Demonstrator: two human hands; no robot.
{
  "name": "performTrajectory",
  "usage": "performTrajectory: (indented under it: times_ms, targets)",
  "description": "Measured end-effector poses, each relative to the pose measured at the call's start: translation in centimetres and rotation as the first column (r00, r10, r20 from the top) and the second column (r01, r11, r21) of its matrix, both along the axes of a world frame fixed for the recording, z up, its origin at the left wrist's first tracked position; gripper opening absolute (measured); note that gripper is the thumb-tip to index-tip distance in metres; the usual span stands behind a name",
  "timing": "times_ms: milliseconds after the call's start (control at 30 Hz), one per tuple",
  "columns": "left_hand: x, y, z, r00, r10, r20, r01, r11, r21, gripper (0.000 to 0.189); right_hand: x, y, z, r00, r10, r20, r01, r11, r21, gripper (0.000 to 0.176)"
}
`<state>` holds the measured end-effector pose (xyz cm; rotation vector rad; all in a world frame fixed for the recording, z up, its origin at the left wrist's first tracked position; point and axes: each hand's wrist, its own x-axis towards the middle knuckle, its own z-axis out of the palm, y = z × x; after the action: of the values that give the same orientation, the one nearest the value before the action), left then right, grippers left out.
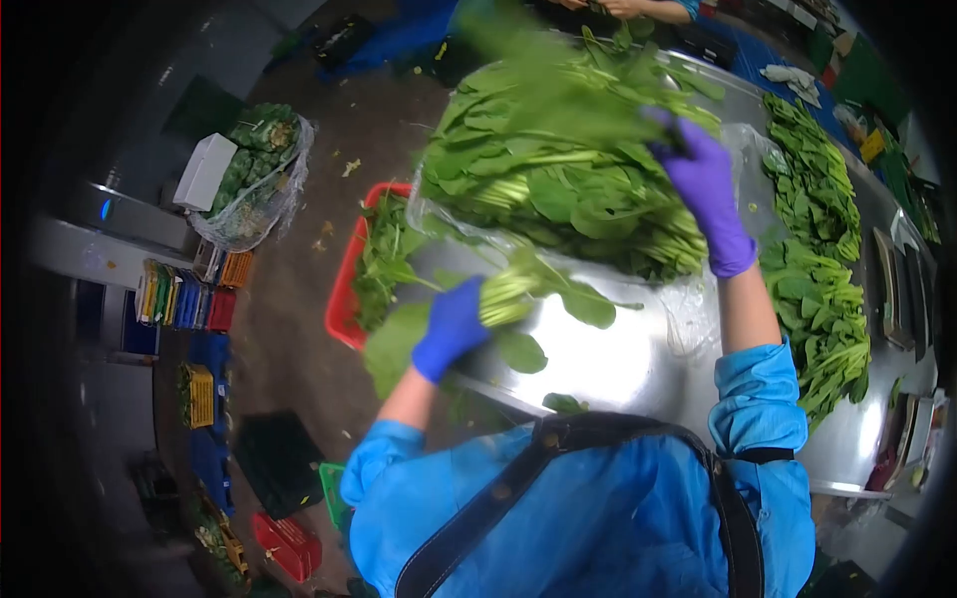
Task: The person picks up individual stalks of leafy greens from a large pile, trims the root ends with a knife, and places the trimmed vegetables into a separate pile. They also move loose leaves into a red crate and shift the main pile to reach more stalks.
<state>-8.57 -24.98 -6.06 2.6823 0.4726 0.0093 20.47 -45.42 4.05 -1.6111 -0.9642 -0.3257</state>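
Note:
My left hand, in a blue glove, is closed round a bunch of leafy greens above the near left edge of the metal table. A purple glove covers my right hand, which is at the right side of a large pile of greens. Its fingers are closed beside blurred leaves and stems, and what lies between them is hard to make out. Clear plastic shows under and beside the pile.
A red crate of greens stands left of the table. More greens lie in a row along the right side. Another person's hands are at the top edge. Cabbages in netting sit on the far left.

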Motion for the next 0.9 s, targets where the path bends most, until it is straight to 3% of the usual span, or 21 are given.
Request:
performTrajectory:
  times_ms: [33, 67, 100, 133, 200, 267, 300, 333, 400, 433, 467, 533, 567, 600, 633, 667, 700, 733, 800, 833, 900]
  targets:
    - [1.6, -1.1, -0.9, 0.993, -0.102, 0.052, 0.103, 0.995, -0.009, 0.064, -0.3, -0.9, 0.5, 1.0, -0.01, -0.01, 0.01, 1.0, -0.012, 0.032]
    - [3.4, -2.6, -1.9, 0.973, -0.202, 0.108, 0.205, 0.979, -0.012, 0.061, -0.6, -1.7, 0.9, 0.987, 0.012, -0.16, -0.016, 1.0, -0.025, 0.029]
    - [5.2, -4.3, -2.4, 0.964, -0.256, 0.071, 0.254, 0.967, 0.032, 0.061, -0.9, -2.4, 1.2, 0.952, 0.031, -0.305, -0.043, 0.999, -0.032, 0.027]
    - [6.9, -6.1, -2.9, 0.951, -0.308, 0.034, 0.305, 0.949, 0.076, 0.06, -1.6, -3.2, 1.6, 0.952, 0.019, -0.307, -0.033, 0.999, -0.039, 0.027]
    - [9.7, -8.2, -7.2, 0.901, -0.393, 0.181, 0.265, 0.833, 0.486, 0.063, -3.6, -4.9, 2.1, 0.792, -0.017, -0.61, -0.198, 0.939, -0.282, 0.028]
    - [10.8, -11.8, -7.1, 0.86, -0.419, 0.292, 0.293, 0.873, 0.39, 0.065, -5.0, -6.4, 1.8, 0.778, -0.006, -0.628, -0.233, 0.926, -0.297, 0.03]
    - [10.7, -13.3, -7.1, 0.815, -0.489, 0.312, 0.462, 0.872, 0.161, 0.065, -5.8, -7.0, 1.0, 0.731, 0.024, -0.682, -0.333, 0.885, -0.326, 0.03]
    - [10.2, -14.8, -7.0, 0.766, -0.539, 0.35, 0.597, 0.798, -0.078, 0.065, -6.4, -7.5, 0.3, 0.675, 0.048, -0.736, -0.437, 0.831, -0.346, 0.031]
    - [8.1, -17.8, -6.4, 0.646, -0.675, 0.357, 0.762, 0.601, -0.241, 0.057, -7.6, -7.5, -0.6, 0.721, -0.042, -0.691, -0.526, 0.615, -0.587, 0.036]
    - [7.0, -19.0, -7.2, 0.611, -0.687, 0.394, 0.791, 0.547, -0.272, 0.053, -6.7, -7.8, -6.5, 0.821, 0.166, -0.546, -0.525, 0.595, -0.608, 0.042]
    - [5.9, -19.8, -7.8, 0.574, -0.696, 0.431, 0.819, 0.49, -0.3, 0.05, -7.8, -7.4, -7.9, 0.849, 0.095, -0.519, -0.489, 0.512, -0.707, 0.047]
    - [4.5, -20.0, -7.4, 0.58, -0.668, 0.466, 0.814, 0.49, -0.311, 0.043, -9.1, -7.1, -11.3, 0.755, 0.051, -0.654, -0.601, 0.453, -0.658, 0.049]
    - [4.1, -20.0, -8.0, 0.655, -0.661, 0.366, 0.75, 0.509, -0.423, 0.041, -9.6, -7.0, -13.5, 0.749, 0.053, -0.661, -0.61, 0.446, -0.655, 0.049]
    - [3.7, -19.9, -8.7, 0.712, -0.654, 0.257, 0.67, 0.524, -0.525, 0.039, -10.1, -7.0, -15.3, 0.842, 0.194, -0.503, -0.531, 0.463, -0.709, 0.047]
    - [3.4, -19.6, -9.4, 0.709, -0.61, 0.354, 0.703, 0.574, -0.421, 0.035, -10.4, -7.4, -16.8, 0.892, 0.32, -0.319, -0.445, 0.496, -0.745, 0.045]
    - [3.0, -19.2, -9.8, 0.69, -0.569, 0.446, 0.711, 0.647, -0.274, 0.036, -10.5, -7.6, -16.8, 0.891, 0.313, -0.33, -0.449, 0.495, -0.744, 0.045]
    - [3.2, -18.2, -9.3, 0.715, -0.566, 0.41, 0.689, 0.671, -0.273, 0.038, -10.3, -8.1, -16.3, 0.823, 0.15, -0.548, -0.507, 0.63, -0.589, 0.044]
    - [3.5, -17.2, -8.9, 0.735, -0.565, 0.373, 0.67, 0.691, -0.273, 0.04, -10.4, -8.8, -15.7, 0.669, 0.014, -0.743, -0.486, 0.765, -0.423, 0.042]
    - [3.8, -15.6, -11.2, 0.732, -0.607, 0.308, 0.638, 0.77, 0.002, 0.044, -10.5, -11.0, -13.9, 0.533, -0.113, -0.838, -0.3, 0.901, -0.313, 0.037]
    - [3.8, -15.3, -11.8, 0.735, -0.627, 0.258, 0.652, 0.758, -0.02, 0.043, -10.4, -12.3, -13.4, 0.449, -0.173, -0.877, -0.248, 0.918, -0.309, 0.035]
    - [4.6, -15.8, -12.1, 0.704, -0.669, 0.241, 0.691, 0.722, -0.015, 0.042, -10.7, -14.7, -14.3, 0.42, -0.245, -0.874, -0.172, 0.924, -0.342, 0.034]
